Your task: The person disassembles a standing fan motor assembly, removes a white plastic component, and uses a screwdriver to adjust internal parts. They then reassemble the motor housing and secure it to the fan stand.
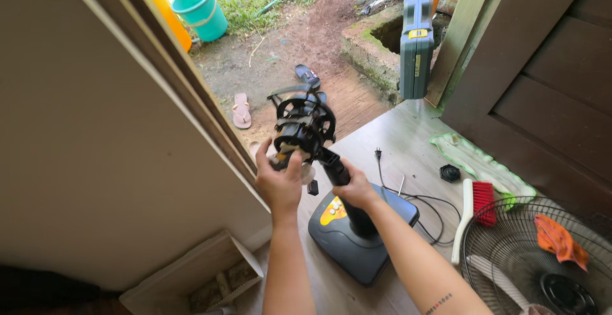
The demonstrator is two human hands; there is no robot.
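**Black fan stand: motor head held in both hands**

Black fan base [357,241] sits on the wooden floor [408,143]; right hand [357,189] closed round the neck [336,169]; left hand [279,178] grips the bare motor head [303,127]. Advise steadying the neck firmly; turn the head gently; mind the cord [421,200].

Open cardboard box [191,277] bottom left; yellow label [333,211] on fan base [357,238].

Head-worn view, downward, close overhead.
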